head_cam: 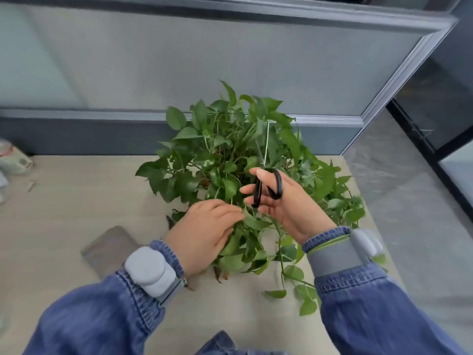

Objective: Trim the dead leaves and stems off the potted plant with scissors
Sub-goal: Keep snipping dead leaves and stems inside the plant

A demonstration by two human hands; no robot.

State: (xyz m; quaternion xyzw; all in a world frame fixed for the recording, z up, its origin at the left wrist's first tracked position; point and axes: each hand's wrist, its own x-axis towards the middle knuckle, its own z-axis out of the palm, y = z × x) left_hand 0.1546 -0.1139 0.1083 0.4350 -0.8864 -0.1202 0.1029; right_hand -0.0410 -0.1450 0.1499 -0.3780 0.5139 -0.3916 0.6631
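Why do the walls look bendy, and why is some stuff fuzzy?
Head view: the wide lens curves the partition frame at the edges; motion smears the right hand, the scissors and the leaves of the plant; the cup at far left is blurred; light is soft, with faint shadows on the table.

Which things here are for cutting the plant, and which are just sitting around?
For the job: potted plant, scissors in the right hand, left hand in the leaves.

Just lying about: grey flat thing, blurry container at the table's left edge.
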